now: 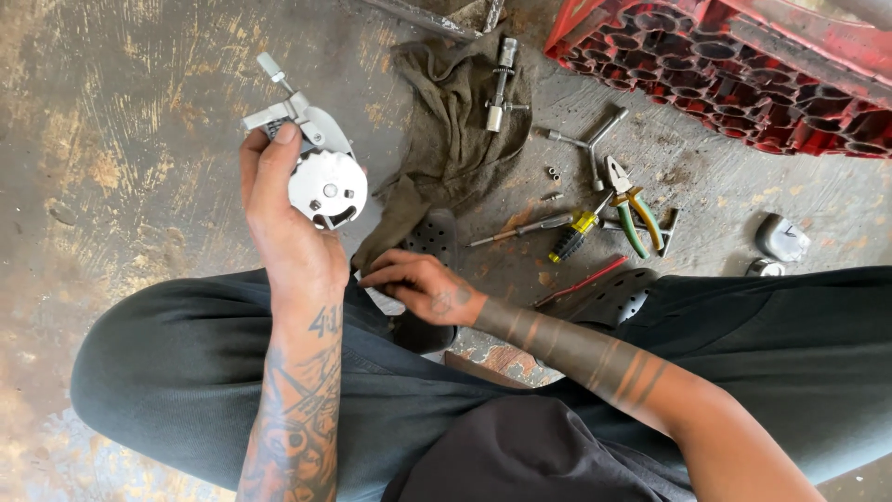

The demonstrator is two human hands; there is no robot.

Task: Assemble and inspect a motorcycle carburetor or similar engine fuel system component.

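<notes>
You sit on a stained concrete floor point(139, 139) with your knees spread, seen from above. Your left hand point(283, 218) is raised at the left of the scene, fingers wrapped around a silver metal mechanical part point(321, 172): a round disc-shaped housing with a bracket and a short threaded stud sticking up at its far end. Your index finger lies along the top of the part.

Your right hand point(418, 284) is low, near your lap, its fingers narrowed together and pressed down on a small pale object against your dark trousers; what that object is cannot be told, nor whether you grip it.

Just beyond your right hand a dirty olive rag point(446, 121) lies crumpled on the floor, with a metal bolt-like tool point(500, 84) resting on it. To the right of the rag are a T-shaped socket wrench point(595, 139), green-handled pliers point(636, 209), a yellow-and-black screwdriver point(557, 232) and a few small nuts point(553, 173). A red plastic crate point(734, 74) stands at the far right. Dark perforated sandals point(613, 297) are on your feet.
</notes>
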